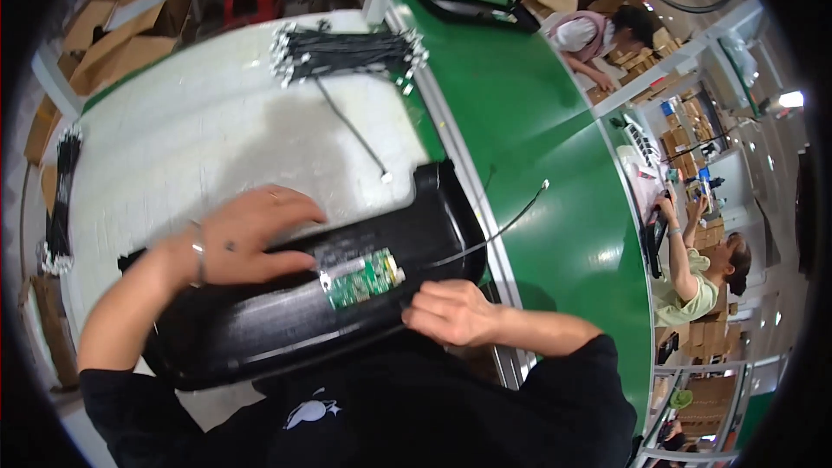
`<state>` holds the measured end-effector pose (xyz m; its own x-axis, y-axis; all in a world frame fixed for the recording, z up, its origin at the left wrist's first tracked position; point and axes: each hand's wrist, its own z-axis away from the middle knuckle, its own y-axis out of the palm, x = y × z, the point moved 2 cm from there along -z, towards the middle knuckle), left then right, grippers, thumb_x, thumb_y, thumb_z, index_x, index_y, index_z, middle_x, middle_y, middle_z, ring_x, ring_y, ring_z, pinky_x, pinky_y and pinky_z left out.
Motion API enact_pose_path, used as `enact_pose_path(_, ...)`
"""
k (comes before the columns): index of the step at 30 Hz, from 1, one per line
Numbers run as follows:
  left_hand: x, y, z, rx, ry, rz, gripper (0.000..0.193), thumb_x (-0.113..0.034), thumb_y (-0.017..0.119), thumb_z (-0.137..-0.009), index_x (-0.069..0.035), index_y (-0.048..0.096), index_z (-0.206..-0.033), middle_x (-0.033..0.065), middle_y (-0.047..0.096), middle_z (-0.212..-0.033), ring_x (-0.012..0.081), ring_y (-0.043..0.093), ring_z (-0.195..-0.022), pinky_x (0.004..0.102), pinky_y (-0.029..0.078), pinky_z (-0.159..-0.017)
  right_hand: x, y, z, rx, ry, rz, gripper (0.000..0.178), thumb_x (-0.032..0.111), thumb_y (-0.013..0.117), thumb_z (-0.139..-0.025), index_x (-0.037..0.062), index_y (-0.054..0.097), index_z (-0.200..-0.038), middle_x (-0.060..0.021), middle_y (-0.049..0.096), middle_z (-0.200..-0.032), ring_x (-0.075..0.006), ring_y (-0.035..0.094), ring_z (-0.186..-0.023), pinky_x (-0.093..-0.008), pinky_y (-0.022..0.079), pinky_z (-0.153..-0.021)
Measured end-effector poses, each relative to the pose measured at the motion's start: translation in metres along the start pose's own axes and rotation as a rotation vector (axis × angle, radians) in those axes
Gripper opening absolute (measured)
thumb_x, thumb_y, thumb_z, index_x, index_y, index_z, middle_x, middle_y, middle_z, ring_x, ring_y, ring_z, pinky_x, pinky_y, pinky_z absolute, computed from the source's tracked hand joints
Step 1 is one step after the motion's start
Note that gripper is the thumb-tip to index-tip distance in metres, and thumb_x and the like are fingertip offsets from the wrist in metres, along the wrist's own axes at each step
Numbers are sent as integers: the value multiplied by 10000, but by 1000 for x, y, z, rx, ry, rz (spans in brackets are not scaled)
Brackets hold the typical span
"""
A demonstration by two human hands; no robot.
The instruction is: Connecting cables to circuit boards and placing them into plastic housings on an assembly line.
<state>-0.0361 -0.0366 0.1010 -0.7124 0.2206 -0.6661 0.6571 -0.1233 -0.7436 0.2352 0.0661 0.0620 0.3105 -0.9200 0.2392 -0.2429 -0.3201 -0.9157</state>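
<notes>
A long black plastic housing (260,321) lies across the near edge of the bench, close against my body. Set in its middle is a green circuit board (364,282) with a white connector at its right end. A thin black cable (464,253) runs from near that connector out to the right, its white plug raised over the green belt. My left hand (256,238) rests over the housing's left part, fingers apart and thumb by the board. At the board's right, my right hand (451,312) is closed at the near side of the housing; what its fingertips hold is hidden.
A bundle of black cables (351,52) with white plugs lies on the white work surface (165,139), one loose cable trailing from it. Another bundle (61,199) is at the left edge. Beyond the metal rail, the green belt (555,243) carries a black curved part (468,10). Two people work farther right.
</notes>
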Motion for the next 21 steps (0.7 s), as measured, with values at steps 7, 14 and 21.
enact_pose_path(7,68,-137,24,-235,-463,-79,369,-254,606,-853,-68,555,-1168,45,591,-1047,140,555,-939,303,456,-841,-2,-95,43,-67,173,176,146,100,714,-660,83,574,-700,-2,466,-625,-172,476,-526,-273,394,-448)
enact_pose_path(14,211,-92,30,-616,-467,90,283,-228,615,-837,-117,599,-1097,-23,618,-906,76,558,-784,235,449,-618,-106,-124,128,-505,746,603,233,96,752,-666,36,590,-823,-118,585,-756,-301,582,-692,-363,471,-602)
enact_pose_path(21,117,-2,-104,-596,70,-496,363,-26,590,-763,-81,579,-1121,120,579,-1145,302,538,-1054,367,460,-873,-241,-114,207,-619,1391,909,294,199,719,-715,98,591,-959,-79,616,-845,-285,614,-824,-402,486,-710)
